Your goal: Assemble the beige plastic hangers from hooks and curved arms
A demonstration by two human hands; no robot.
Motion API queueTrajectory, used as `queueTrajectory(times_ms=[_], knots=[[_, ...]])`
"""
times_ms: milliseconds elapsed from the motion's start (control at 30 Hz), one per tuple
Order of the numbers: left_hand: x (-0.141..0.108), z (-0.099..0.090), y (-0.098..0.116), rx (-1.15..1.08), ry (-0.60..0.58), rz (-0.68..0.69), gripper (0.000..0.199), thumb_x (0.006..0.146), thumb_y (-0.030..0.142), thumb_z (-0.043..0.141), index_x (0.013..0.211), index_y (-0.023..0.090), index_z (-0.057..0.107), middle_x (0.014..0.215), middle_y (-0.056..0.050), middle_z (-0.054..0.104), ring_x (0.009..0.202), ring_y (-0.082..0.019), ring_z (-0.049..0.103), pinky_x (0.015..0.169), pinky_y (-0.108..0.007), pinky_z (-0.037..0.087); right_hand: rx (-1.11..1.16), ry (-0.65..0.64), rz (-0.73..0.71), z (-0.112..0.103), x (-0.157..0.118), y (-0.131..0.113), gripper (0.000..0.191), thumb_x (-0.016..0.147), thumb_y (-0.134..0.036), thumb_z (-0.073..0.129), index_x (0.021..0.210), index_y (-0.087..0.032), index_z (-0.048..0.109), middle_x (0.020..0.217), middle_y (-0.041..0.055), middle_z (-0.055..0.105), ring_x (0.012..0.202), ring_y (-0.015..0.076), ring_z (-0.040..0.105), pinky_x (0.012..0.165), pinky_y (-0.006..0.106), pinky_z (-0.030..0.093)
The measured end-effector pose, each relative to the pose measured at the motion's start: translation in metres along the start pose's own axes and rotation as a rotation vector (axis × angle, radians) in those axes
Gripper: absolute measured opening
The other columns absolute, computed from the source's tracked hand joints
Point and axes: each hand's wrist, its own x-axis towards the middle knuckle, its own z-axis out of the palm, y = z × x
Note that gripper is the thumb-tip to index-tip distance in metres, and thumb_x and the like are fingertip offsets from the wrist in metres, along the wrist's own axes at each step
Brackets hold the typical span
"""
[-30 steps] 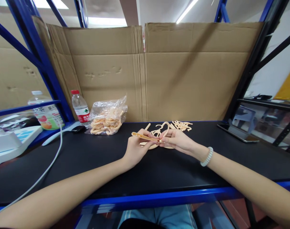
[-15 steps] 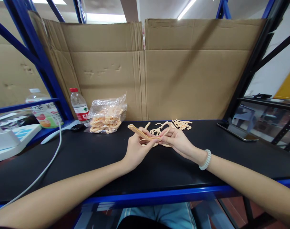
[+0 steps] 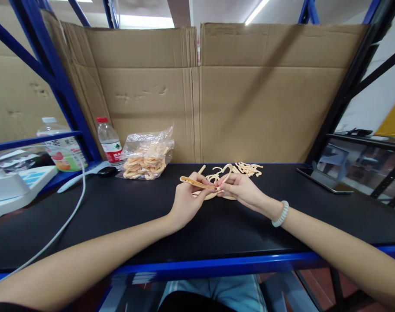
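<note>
Just above the tabletop, my left hand (image 3: pixel 186 203) pinches a peach-coloured flat strip (image 3: pixel 195 183) with a rounded end, which points up and left. Close against it, my right hand (image 3: pixel 249 194) is closed on a thin curved peach-coloured piece (image 3: pixel 229 170) that arches over the fingers. The two pieces meet between the fingertips, where I cannot tell whether they are joined. Behind the hands lie more curved pieces (image 3: pixel 213 177) and a pile of small peach-coloured parts (image 3: pixel 251 168). My hands partly cover some pieces on the table.
A clear plastic bag (image 3: pixel 145 161) of peach-coloured pieces stands back left, beside a red-capped water bottle (image 3: pixel 109 143). A white power strip (image 3: pixel 31 182) and cable (image 3: pixel 74 212) are at left. A phone-like dark slab (image 3: pixel 324 180) lies right. Cardboard (image 3: pixel 265 99) walls the back.
The flat strip has turned and dipped, so it lies nearer level between the fingers. My right fingertips have shifted slightly at its end. The view has moved a little.
</note>
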Motion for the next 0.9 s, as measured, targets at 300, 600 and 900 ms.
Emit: queueTrajectory(times_ms=[300, 600, 900], knots=[[-0.005, 0.0, 0.001, 0.118, 0.001, 0.119, 0.006, 0.081, 0.024, 0.065, 0.08, 0.019, 0.062, 0.08, 0.0, 0.066, 0.077, -0.015, 0.067, 0.072, -0.025, 0.055, -0.064, 0.045, -0.149, 0.01, -0.004, 0.003, 0.023, 0.064, -0.03, 0.081, 0.072, -0.017, 0.064, 0.069, 0.0002, 0.064, 0.065, 0.0133, 0.063, 0.07, 0.03, 0.055], [-0.008, 0.006, 0.003, -0.195, 0.019, -0.075, 0.021, 0.075, 0.028, 0.071, 0.085, 0.017, 0.057, 0.084, -0.002, 0.066, 0.076, -0.02, 0.07, 0.073, -0.032, 0.059, -0.05, 0.126, -0.18, 0.019, -0.008, 0.002, 0.024, 0.062, -0.032, 0.081, 0.068, -0.017, 0.063, 0.07, 0.0005, 0.063, 0.063, 0.0139, 0.063, 0.068, 0.03, 0.056], [-0.002, 0.007, 0.006, -0.266, 0.05, -0.183, 0.029, 0.072, 0.027, 0.073, 0.086, 0.017, 0.049, 0.078, 0.0, 0.064, 0.077, -0.017, 0.067, 0.072, -0.028, 0.056, 0.015, 0.138, -0.138, 0.02, -0.009, 0.002, 0.025, 0.065, -0.034, 0.08, 0.074, -0.017, 0.065, 0.075, 0.0015, 0.066, 0.068, 0.013, 0.062, 0.069, 0.029, 0.053]])
